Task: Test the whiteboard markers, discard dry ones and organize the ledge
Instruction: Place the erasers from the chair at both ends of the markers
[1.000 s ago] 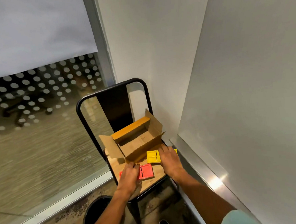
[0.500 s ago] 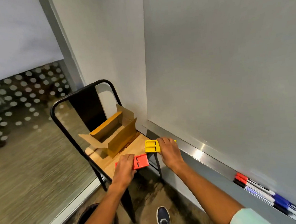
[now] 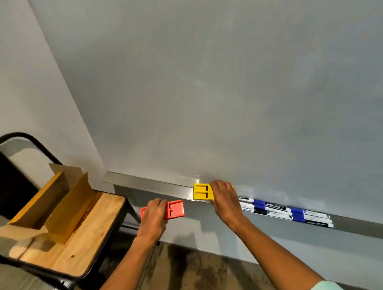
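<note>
Two hands hold erasers: left hand [image 3: 153, 217] grips the red eraser [image 3: 175, 209] mid-frame, right hand [image 3: 223, 195] grips the yellow eraser [image 3: 201, 191] at the ledge [image 3: 152, 183]; markers [image 3: 286, 213] lie right.

At the lower left of the frame stood a black metal chair [image 3: 25, 143] with a wooden seat [image 3: 84, 240]. An open cardboard box [image 3: 54, 206] sat on that seat, its flaps spread. Below, at the bottom centre, I saw a dark, mottled floor [image 3: 195, 276].
</note>
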Demonstrator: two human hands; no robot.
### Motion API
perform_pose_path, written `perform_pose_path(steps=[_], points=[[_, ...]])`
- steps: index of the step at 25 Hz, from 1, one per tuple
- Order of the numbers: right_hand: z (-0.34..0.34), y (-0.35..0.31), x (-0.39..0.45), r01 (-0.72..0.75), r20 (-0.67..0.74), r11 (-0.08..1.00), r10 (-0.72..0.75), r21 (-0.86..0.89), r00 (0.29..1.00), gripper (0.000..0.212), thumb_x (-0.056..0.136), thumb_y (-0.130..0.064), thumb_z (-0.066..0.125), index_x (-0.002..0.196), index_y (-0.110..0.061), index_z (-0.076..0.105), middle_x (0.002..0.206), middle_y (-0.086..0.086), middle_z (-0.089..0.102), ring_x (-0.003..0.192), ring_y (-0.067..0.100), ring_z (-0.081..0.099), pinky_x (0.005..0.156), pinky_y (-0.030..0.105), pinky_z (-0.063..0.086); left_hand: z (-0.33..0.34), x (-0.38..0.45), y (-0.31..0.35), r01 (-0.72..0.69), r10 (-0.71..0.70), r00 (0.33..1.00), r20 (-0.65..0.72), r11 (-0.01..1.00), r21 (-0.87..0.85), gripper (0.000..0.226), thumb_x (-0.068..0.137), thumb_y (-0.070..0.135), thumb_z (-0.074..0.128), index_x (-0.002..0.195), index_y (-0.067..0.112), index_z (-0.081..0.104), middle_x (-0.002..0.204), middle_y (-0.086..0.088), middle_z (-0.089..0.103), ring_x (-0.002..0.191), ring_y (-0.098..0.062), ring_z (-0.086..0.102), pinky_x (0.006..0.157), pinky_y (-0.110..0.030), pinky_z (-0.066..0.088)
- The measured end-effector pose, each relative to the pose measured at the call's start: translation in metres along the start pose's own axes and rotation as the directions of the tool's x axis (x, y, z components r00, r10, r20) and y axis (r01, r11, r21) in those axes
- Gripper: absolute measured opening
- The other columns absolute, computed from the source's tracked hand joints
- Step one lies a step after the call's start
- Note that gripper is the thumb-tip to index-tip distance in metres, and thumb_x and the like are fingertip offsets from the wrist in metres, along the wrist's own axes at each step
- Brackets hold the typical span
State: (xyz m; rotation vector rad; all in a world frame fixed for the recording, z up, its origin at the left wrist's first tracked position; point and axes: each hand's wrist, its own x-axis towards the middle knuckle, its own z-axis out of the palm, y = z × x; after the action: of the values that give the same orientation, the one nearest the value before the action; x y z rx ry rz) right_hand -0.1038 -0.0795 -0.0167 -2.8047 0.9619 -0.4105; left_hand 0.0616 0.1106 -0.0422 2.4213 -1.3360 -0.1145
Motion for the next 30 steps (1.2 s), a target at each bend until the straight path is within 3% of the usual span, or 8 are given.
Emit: perform_pose_path(steps=[5,10,13,20,23,27,30], points=[[-0.024,0.103,-0.040,-0.201,-0.021,0.979,0.201,-0.016,0.979,0.059,0.060,0.003,0.081,0.114,-0.013,0.063,0.111,0.006,0.066,0.098,0.031,0.061,0.080,0.038,0.052,0.023,0.051,0.051,-0.155,0.152,0.987,0.060,0.986,0.066,0.053,0.060,-0.005,0.083,0.110,-0.001,0.065,0.103,-0.018,0.064,0.092,-0.038,0.063,0.075,-0.044,0.057],[-0.041,0.192,-0.073,-0.355,-0.044,0.935,0.354,-0.013,0.934,0.054,0.065,0.005,0.076,0.114,-0.015,0.061,0.113,0.006,0.064,0.100,0.032,0.059,0.083,0.041,0.052,0.035,0.091,0.086,-0.185,0.163,0.975,0.150,0.971,0.149,0.049,0.059,-0.009,0.081,0.104,0.002,0.066,0.097,-0.017,0.060,0.080,-0.034,0.062,0.067,-0.040,0.056],[-0.050,0.230,-0.086,-0.369,-0.048,0.929,0.369,0.010,0.928,0.054,0.062,0.004,0.079,0.111,-0.012,0.063,0.109,0.008,0.065,0.096,0.035,0.060,0.082,0.041,0.052,0.043,0.106,0.101,-0.168,0.136,0.974,0.184,0.971,0.170,0.039,0.060,-0.011,0.073,0.094,0.005,0.067,0.091,-0.015,0.058,0.076,-0.037,0.062,0.063,-0.039,0.053],[-0.065,0.260,-0.103,-0.356,-0.122,0.934,0.358,0.036,0.926,0.052,0.061,0.005,0.085,0.107,-0.010,0.066,0.102,0.010,0.069,0.089,0.033,0.063,0.074,0.041,0.056,0.068,0.115,0.110,-0.103,0.037,0.969,0.245,0.960,0.261,0.035,0.063,-0.010,0.071,0.093,0.007,0.070,0.089,-0.017,0.063,0.081,-0.039,0.063,0.067,-0.042,0.053],[-0.065,0.263,-0.106,-0.360,-0.126,0.930,0.367,0.076,0.922,0.049,0.069,0.002,0.084,0.112,-0.010,0.065,0.107,0.012,0.067,0.095,0.034,0.062,0.079,0.043,0.055,0.070,0.116,0.116,-0.087,0.016,0.971,0.239,0.954,0.285,0.035,0.062,-0.010,0.074,0.094,0.006,0.072,0.089,-0.017,0.065,0.080,-0.038,0.064,0.067,-0.041,0.054],[-0.063,0.266,-0.106,-0.385,-0.098,0.918,0.393,0.095,0.914,0.047,0.076,-0.002,0.079,0.120,-0.010,0.062,0.116,0.013,0.065,0.105,0.034,0.058,0.087,0.042,0.052,0.072,0.110,0.120,-0.041,-0.033,0.974,0.225,0.947,0.318,0.033,0.075,0.006,0.078,0.106,0.007,0.068,0.103,-0.017,0.064,0.093,-0.032,0.064,0.079,-0.040,0.055],[-0.066,0.266,-0.106,-0.418,-0.068,0.903,0.425,0.095,0.903,0.048,0.080,-0.007,0.078,0.124,-0.010,0.060,0.122,0.013,0.063,0.111,0.034,0.056,0.092,0.042,0.049,0.075,0.107,0.121,0.008,-0.076,0.979,0.192,0.943,0.333,0.033,0.072,-0.001,0.078,0.103,0.003,0.067,0.099,-0.019,0.063,0.088,-0.033,0.063,0.073,-0.042,0.056]])
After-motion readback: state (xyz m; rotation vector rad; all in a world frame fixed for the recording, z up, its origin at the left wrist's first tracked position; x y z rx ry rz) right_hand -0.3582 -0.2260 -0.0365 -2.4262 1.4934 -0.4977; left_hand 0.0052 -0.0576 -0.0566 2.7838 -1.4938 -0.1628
